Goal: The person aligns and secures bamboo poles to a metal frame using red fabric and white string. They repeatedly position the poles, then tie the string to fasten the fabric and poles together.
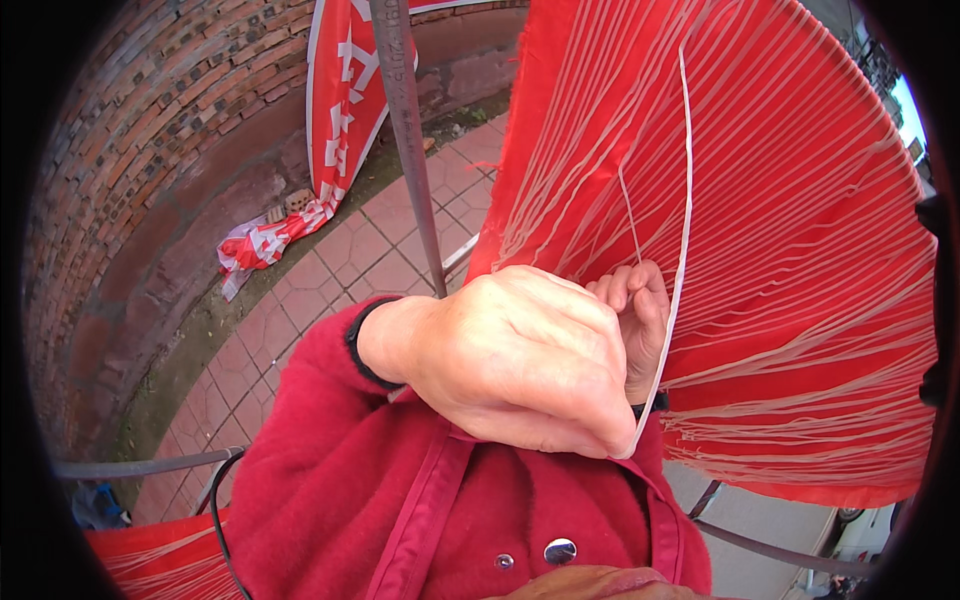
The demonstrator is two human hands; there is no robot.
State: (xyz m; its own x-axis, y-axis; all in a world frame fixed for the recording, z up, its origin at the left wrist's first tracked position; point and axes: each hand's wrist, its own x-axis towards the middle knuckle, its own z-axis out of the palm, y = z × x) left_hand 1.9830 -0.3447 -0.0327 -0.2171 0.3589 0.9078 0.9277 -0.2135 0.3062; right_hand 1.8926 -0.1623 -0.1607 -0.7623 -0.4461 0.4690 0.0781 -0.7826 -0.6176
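Note:
My left hand (520,360) is closed in front of my chest, its knuckles toward the view. A long white strand (687,170) runs up from its fingertips in a bowed line. Partly hidden behind it is my right hand (645,315), its fingers curled together. A thinner pale strand (630,210) reaches down to these fingertips, which seem to pinch it. Beyond both hands spreads a large red cloth (560,90), with several long pale noodle-like strands (790,230) lying across it, bunched toward the lower right.
A metal pole (408,130) rises just beyond my left hand. A red and white banner (345,110) hangs by a brick wall (190,90), above pinkish paving (290,320). Another rail (150,467) and more red cloth (170,560) with strands are at lower left.

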